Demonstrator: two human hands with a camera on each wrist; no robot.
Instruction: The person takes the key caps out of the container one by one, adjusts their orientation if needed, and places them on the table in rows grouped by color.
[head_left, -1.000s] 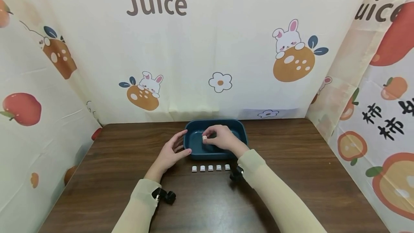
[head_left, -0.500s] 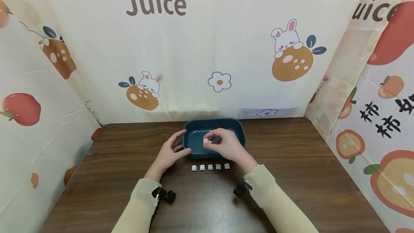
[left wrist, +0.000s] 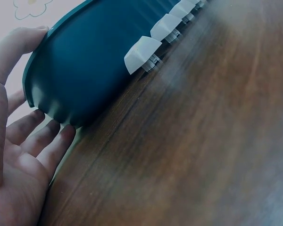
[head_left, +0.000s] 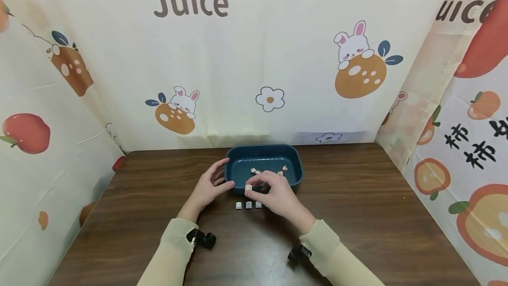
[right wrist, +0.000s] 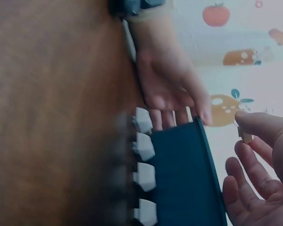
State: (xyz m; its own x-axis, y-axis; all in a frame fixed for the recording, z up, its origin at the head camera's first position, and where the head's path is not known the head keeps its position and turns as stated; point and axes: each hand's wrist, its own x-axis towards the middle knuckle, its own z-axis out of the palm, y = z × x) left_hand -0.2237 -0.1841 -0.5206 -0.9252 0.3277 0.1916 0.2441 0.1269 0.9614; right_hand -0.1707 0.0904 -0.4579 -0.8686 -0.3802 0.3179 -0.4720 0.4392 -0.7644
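My right hand (head_left: 278, 195) pinches a small cream keycap (head_left: 248, 187) between thumb and fingertips, over the near rim of the dark teal tray (head_left: 295, 156). The right wrist view shows this held keycap (right wrist: 245, 135) beside the tray's rim. With fingers fairly straight, my left hand (head_left: 208, 186) touches the tray's left end. In the left wrist view its thumb meets the rim, and the other fingertips lie against the outer wall. White keycaps (left wrist: 142, 52) stand in a row in front of the tray, stems visible underneath; the right hand hides part of this row from the head view.
Several loose keycaps (head_left: 285, 169) lie inside the tray. The brown wooden table (head_left: 357, 215) ends at a printed curtain (head_left: 234, 65) behind the tray, and more curtain hangs on both sides. Each wrist carries a small black camera (head_left: 208, 241).
The right hand has come from inside the tray toward its near rim, bringing the pinched keycap. It now covers the right part of the row. My left hand has stayed in place.
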